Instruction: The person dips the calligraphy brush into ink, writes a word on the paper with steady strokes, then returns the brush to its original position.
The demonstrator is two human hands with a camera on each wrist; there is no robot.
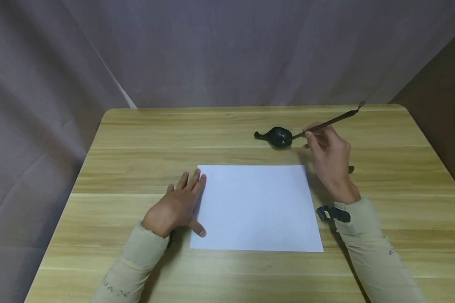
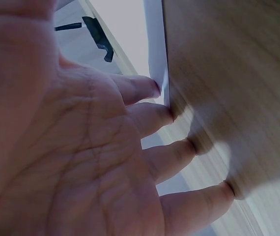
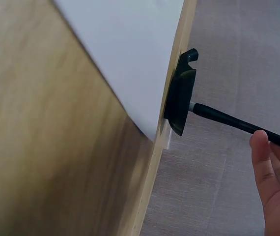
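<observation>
In the head view my right hand (image 1: 330, 158) pinches a dark writing brush (image 1: 337, 119) with a hanging loop at its end. The brush slants down to the left, its tip at a small black ink dish (image 1: 276, 137) with a curved stem. The right wrist view shows the brush's pale tip at the rim of the dish (image 3: 182, 101), thumb and fingers on the handle. My left hand (image 1: 178, 207) lies with fingers spread at the left edge of a blank white sheet of paper (image 1: 255, 208). Its thumb and nearest fingertips rest on the sheet, the others on the wood.
A wooden table (image 1: 250, 277) with rounded far corners bears everything. A grey curtain (image 1: 227, 54) hangs behind its far edge. Just right of my right wrist a small dark thing (image 1: 351, 169) shows, mostly hidden. A dark strap device (image 1: 333, 213) sits at the right cuff.
</observation>
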